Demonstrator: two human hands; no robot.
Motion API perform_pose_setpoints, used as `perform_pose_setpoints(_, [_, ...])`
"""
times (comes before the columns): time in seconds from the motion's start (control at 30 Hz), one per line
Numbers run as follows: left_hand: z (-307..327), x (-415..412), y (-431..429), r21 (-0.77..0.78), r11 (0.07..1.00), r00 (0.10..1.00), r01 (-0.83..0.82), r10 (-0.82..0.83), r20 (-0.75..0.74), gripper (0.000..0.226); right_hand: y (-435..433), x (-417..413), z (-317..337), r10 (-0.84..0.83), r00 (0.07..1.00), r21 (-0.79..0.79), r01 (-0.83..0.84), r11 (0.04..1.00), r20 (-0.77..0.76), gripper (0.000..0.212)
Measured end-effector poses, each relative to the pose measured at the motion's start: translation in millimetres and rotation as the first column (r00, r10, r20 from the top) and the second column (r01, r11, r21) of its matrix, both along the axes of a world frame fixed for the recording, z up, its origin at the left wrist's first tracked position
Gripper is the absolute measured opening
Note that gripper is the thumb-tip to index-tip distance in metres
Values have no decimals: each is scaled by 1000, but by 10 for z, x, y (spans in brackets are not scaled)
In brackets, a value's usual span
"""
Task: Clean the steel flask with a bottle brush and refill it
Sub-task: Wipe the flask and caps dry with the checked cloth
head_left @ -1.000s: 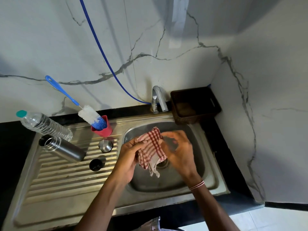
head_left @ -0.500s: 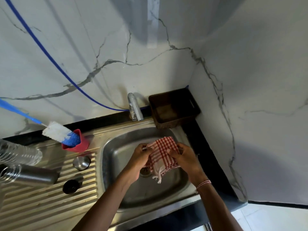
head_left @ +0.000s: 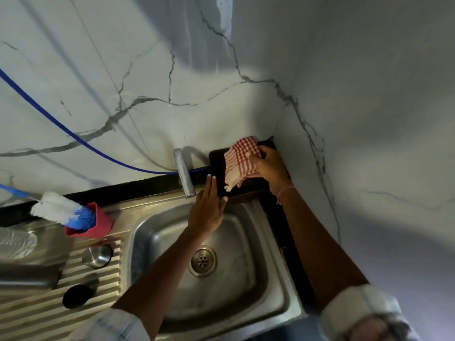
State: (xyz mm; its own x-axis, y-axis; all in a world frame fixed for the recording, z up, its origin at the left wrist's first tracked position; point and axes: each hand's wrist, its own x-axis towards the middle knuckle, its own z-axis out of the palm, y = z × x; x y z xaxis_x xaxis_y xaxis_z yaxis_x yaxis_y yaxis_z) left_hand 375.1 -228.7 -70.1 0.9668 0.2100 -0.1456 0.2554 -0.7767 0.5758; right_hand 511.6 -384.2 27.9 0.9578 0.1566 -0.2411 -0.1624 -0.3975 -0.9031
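Note:
My right hand grips a red-and-white checked cloth over the dark brown basket in the back corner. My left hand hovers open, fingers spread, over the sink basin near the basket's front edge. The steel flask lies blurred on the ribbed drainboard at the far left. Its steel cap and a black stopper rest on the drainboard. The bottle brush, white and blue bristles, stands in a red cup.
A steel tap rises behind the basin beside the basket. A blue hose runs along the marble wall. A clear plastic water bottle lies at the left edge. The drain sits mid-basin. The right wall stands close to the basket.
The cloth has gone from both hands over the basin up and back to the basket, held by my right hand alone. My left hand has let go and opened. The view swung right.

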Motion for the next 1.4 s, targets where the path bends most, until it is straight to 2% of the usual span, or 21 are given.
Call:
perform_pose_setpoints(0.03, [-39,23,16,15,1000,1000,10,-10,-20,73,59,98,-113,13,993,68,-5,998,-121,28])
perform_pose_setpoints(0.07, [-75,37,21,22,1000,999,20,-20,-31,73,92,182,-274,34,978,61,-22,998,-204,28])
perform_pose_setpoints(0.13, [-115,42,19,19,999,999,32,-31,-34,72,121,285,-569,156,958,-215,-210,954,-241,28])
perform_pose_setpoints(0.2, [-136,43,16,20,999,999,44,-43,-28,71,119,328,-806,295,929,-510,-369,777,-222,29])
perform_pose_setpoints(0.23, [-139,47,15,22,999,999,42,-42,-32,72,112,349,-896,329,917,-579,-397,712,-224,28])
perform_pose_setpoints(0.3, [-135,60,14,26,999,998,38,-37,-43,72,99,397,-1009,362,907,-636,-411,653,-215,25])
perform_pose_setpoints(0.47, [-88,42,-9,43,999,999,24,-23,-43,72,66,420,-1095,396,909,-652,-380,656,-132,18])
perform_pose_setpoints(0.67, [0,-61,-10,34,998,999,45,-45,-19,70,46,166,-900,458,889,-671,-334,662,8,33])
perform_pose_setpoints(0.8, [96,-234,35,63,998,1000,21,-20,-12,70,104,-191,-678,473,866,-626,-280,727,162,43])
perform_pose_setpoints(0.97, [152,-623,282,149,986,997,-71,72,-2,71,214,-816,-482,468,853,-566,-275,777,229,49])
perform_pose_setpoints(1.17, [275,-1446,717,287,943,986,-168,155,69,79,425,-1623,-443,547,807,-509,-383,771,221,51])
perform_pose_setpoints(1.4, [344,-2427,1095,281,861,905,-423,387,176,85,891,-2330,-544,637,716,-504,-454,735,285,54])
